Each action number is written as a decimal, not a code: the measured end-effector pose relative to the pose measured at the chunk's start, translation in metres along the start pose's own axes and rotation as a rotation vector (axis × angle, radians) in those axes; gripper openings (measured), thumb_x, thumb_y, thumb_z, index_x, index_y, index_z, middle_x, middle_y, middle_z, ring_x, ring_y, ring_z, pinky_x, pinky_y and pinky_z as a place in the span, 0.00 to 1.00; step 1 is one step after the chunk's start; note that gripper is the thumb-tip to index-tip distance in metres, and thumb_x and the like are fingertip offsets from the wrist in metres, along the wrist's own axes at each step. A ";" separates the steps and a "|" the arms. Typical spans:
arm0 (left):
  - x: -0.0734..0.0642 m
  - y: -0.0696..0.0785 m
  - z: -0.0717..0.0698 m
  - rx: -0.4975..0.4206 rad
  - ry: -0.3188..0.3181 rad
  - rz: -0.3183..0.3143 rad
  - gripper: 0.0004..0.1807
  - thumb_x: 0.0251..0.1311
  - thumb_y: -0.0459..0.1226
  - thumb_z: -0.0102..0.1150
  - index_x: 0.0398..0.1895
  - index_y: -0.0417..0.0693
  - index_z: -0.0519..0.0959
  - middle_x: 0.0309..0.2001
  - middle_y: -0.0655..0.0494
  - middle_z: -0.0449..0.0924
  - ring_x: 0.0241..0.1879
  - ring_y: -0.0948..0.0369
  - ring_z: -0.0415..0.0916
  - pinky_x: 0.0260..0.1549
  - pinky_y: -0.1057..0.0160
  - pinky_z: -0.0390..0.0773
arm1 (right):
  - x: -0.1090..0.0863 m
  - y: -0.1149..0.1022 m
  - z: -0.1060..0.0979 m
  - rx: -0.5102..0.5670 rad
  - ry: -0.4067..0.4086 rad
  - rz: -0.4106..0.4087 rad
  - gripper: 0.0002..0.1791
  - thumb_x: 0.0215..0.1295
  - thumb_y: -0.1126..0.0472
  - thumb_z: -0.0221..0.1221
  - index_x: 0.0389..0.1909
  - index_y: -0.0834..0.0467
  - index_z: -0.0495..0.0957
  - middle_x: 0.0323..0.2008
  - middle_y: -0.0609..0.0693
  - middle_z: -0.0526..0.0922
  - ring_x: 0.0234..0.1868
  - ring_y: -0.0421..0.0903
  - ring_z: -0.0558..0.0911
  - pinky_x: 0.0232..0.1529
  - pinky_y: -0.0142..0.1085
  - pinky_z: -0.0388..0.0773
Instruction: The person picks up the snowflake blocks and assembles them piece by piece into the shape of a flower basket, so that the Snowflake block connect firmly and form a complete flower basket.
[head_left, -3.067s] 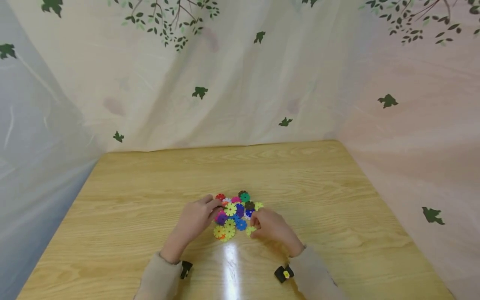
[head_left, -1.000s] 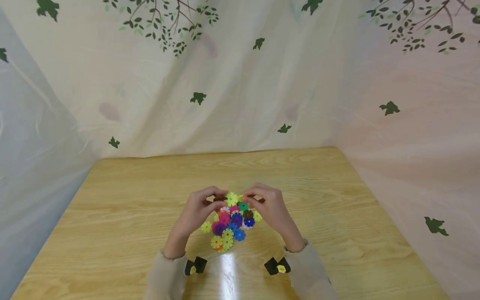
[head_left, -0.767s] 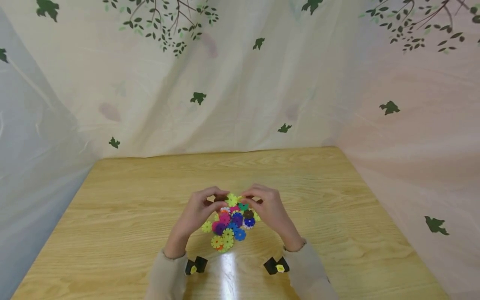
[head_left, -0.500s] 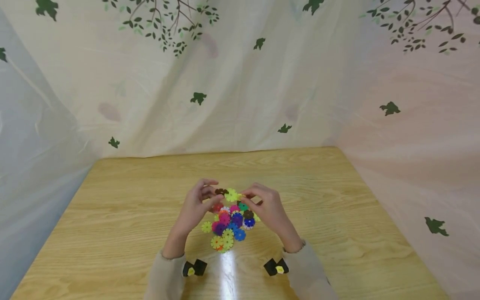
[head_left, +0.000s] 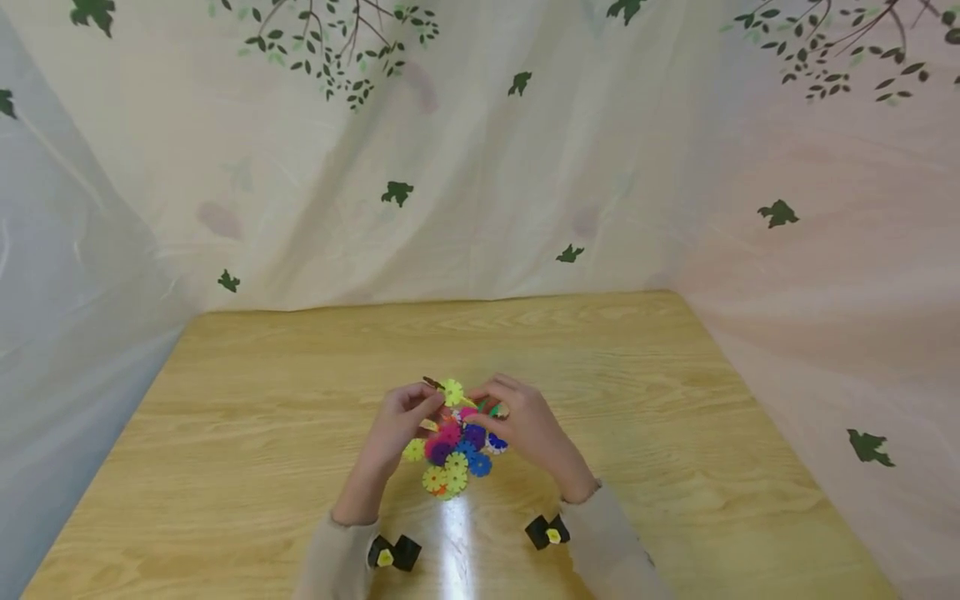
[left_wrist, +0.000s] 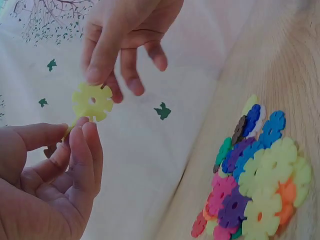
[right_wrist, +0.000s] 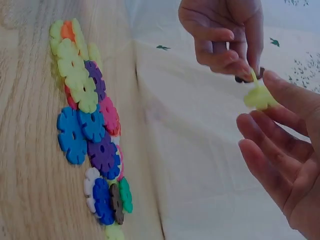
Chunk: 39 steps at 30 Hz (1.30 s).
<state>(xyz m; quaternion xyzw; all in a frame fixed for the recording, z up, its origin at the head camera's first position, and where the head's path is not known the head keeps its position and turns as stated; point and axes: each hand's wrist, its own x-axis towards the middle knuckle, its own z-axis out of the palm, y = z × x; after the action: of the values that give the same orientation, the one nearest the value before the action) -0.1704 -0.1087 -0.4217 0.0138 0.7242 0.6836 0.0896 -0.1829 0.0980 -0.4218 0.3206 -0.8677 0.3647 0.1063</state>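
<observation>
Over the pile, my left hand (head_left: 401, 421) pinches a yellow notched plastic disc, seen edge-on, between thumb and fingers. A brown disc (head_left: 432, 382) sticks out beside those fingertips. Facing it, my right hand (head_left: 525, 421) pinches another yellow notched disc (left_wrist: 100, 107) by its rim between thumb and index finger; its other fingers are spread. In the right wrist view the two yellow discs meet at their edges, with the brown disc (right_wrist: 245, 78) just behind. Below the hands lies a pile of overlapping notched discs (right_wrist: 72, 135) in yellow, blue, purple, pink, green and other colours.
The pile lies on a wood-grain table (head_left: 262, 433). A light curtain (head_left: 465, 208) printed with leaves and branches hangs behind and along both sides. Black wrist-worn cameras (head_left: 395, 552) sit at the cuffs of both sleeves.
Both hands, earlier down at the pile, have come together above it with the joined discs. The left fingers loosened off the brown disc, then pinched again; the discs moved slightly left.
</observation>
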 end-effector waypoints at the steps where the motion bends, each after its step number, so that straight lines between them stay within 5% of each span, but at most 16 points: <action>1: -0.001 -0.001 -0.002 0.005 0.016 -0.007 0.12 0.69 0.34 0.50 0.40 0.29 0.76 0.27 0.57 0.80 0.30 0.63 0.78 0.31 0.61 0.85 | -0.001 0.004 0.000 0.011 -0.039 0.060 0.13 0.60 0.57 0.66 0.44 0.56 0.83 0.38 0.49 0.84 0.34 0.41 0.83 0.32 0.26 0.81; 5: -0.006 -0.005 -0.014 0.023 0.061 -0.036 0.11 0.70 0.34 0.49 0.39 0.31 0.75 0.27 0.53 0.79 0.29 0.62 0.78 0.31 0.59 0.85 | -0.003 0.024 0.003 -0.039 -0.159 0.307 0.15 0.61 0.57 0.65 0.47 0.56 0.83 0.37 0.48 0.85 0.35 0.41 0.83 0.34 0.31 0.80; 9: -0.012 -0.008 -0.023 0.043 0.055 -0.069 0.11 0.71 0.35 0.47 0.39 0.33 0.74 0.26 0.56 0.77 0.29 0.60 0.77 0.29 0.61 0.84 | -0.007 0.038 0.008 -0.146 -0.269 0.427 0.13 0.58 0.59 0.67 0.44 0.58 0.84 0.33 0.47 0.84 0.34 0.42 0.81 0.35 0.35 0.80; 19: -0.022 -0.018 -0.022 0.054 -0.027 -0.078 0.10 0.69 0.32 0.49 0.42 0.30 0.72 0.31 0.51 0.78 0.31 0.60 0.78 0.26 0.65 0.83 | -0.006 0.051 0.018 -0.204 -0.306 0.441 0.10 0.57 0.60 0.68 0.39 0.57 0.81 0.31 0.48 0.80 0.32 0.42 0.76 0.33 0.35 0.76; 24: -0.023 -0.028 -0.016 0.015 -0.059 -0.075 0.08 0.68 0.32 0.51 0.42 0.32 0.71 0.33 0.50 0.78 0.32 0.60 0.79 0.24 0.67 0.83 | -0.010 0.054 0.019 -0.024 -0.207 0.471 0.03 0.60 0.64 0.65 0.31 0.56 0.79 0.31 0.49 0.82 0.33 0.42 0.79 0.33 0.34 0.79; 31: -0.023 -0.040 -0.004 -0.051 -0.083 -0.093 0.06 0.68 0.31 0.51 0.41 0.34 0.69 0.28 0.52 0.84 0.25 0.65 0.78 0.17 0.72 0.77 | -0.024 0.038 0.028 0.536 -0.113 0.478 0.11 0.68 0.65 0.58 0.47 0.68 0.79 0.44 0.65 0.82 0.43 0.55 0.84 0.33 0.40 0.87; 39: -0.024 -0.046 0.008 -0.102 -0.059 -0.078 0.09 0.67 0.30 0.51 0.43 0.29 0.69 0.27 0.51 0.84 0.24 0.65 0.77 0.18 0.72 0.78 | -0.029 0.024 0.047 0.623 -0.002 0.394 0.13 0.67 0.67 0.57 0.49 0.69 0.78 0.47 0.68 0.79 0.40 0.64 0.83 0.34 0.40 0.87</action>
<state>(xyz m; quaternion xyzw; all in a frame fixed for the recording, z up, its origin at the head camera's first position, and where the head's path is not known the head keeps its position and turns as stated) -0.1406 -0.1070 -0.4646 0.0011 0.6854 0.7150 0.1379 -0.1734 0.0914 -0.4812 0.1646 -0.7603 0.6245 -0.0695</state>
